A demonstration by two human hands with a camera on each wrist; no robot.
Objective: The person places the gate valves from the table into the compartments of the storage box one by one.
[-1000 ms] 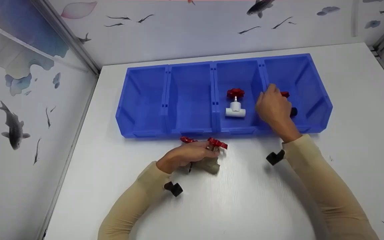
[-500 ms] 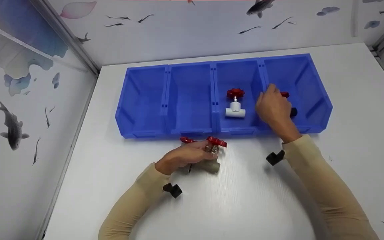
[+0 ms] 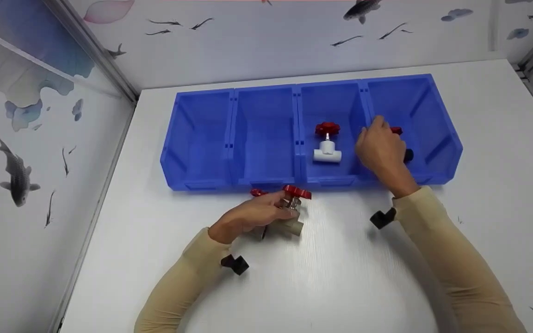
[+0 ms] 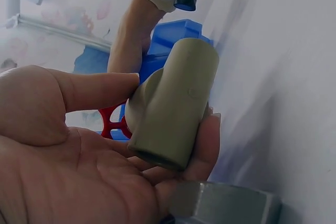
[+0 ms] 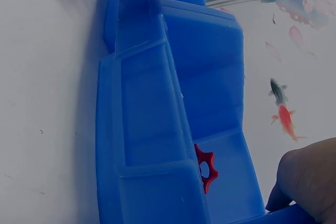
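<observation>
In the head view my left hand (image 3: 257, 213) holds an olive-beige stop valve with a red handwheel (image 3: 297, 192), just in front of the blue bins. The left wrist view shows its tubular body (image 4: 178, 103) between thumb and fingers. Behind that hand is another red handwheel (image 3: 258, 192); what it belongs to is mostly hidden. My right hand (image 3: 381, 147) grips the divider between the two right-hand bins; in the right wrist view the hand (image 5: 312, 179) is on the blue rim. Beside it, a black-ended valve (image 3: 408, 155) with a red handwheel (image 3: 396, 130) is partly covered.
A row of several joined blue bins (image 3: 266, 181) stands along the back of the white table (image 3: 331, 277). A white valve (image 3: 327, 152) with a red handwheel lies in the third bin from the left. Printed walls (image 3: 266, 46) enclose the back and left.
My left hand has shifted slightly up and left with the olive-beige valve, whose handwheel has tilted a little. The right hand keeps its place on the divider.
</observation>
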